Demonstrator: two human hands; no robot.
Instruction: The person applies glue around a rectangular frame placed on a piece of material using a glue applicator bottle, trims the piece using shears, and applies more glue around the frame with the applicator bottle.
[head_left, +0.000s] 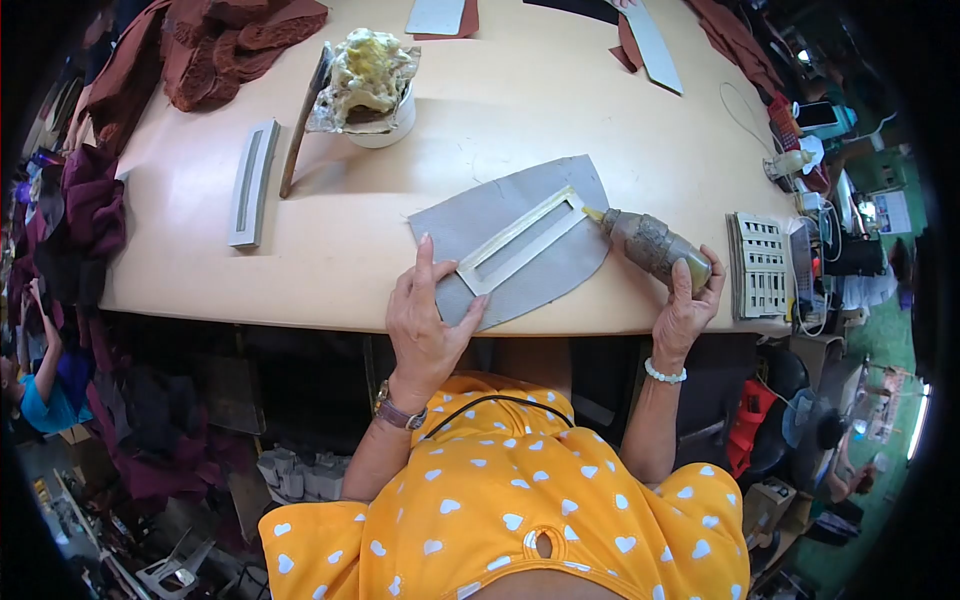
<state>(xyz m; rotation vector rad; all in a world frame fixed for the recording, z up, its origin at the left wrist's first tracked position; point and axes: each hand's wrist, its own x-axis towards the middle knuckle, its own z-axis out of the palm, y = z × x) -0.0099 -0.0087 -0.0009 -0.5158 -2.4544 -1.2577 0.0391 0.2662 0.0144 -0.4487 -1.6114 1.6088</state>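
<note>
My right hand (690,305) grips a cloudy squeeze bottle (655,247) wrapped in dark, worn tape. The bottle lies tilted, its yellowish nozzle at the upper right end of a pale, narrow rectangular frame (520,240) with a long slot. Beneath that frame is a flat grey leather-like piece (560,180) with curved edges. At the frame's lower left end, my left hand (425,310) holds it, thumb and a finger on either side and the index finger raised. Part of the grey piece's lower left is hidden under this hand.
A white tub (385,125) topped with a crusty yellowish mass stands behind, a stick (300,130) leaning by it. Further left lies a stack of slotted strips (253,185). Slotted cards (760,265) sit at the right edge, brown fabric (215,45) at the back left.
</note>
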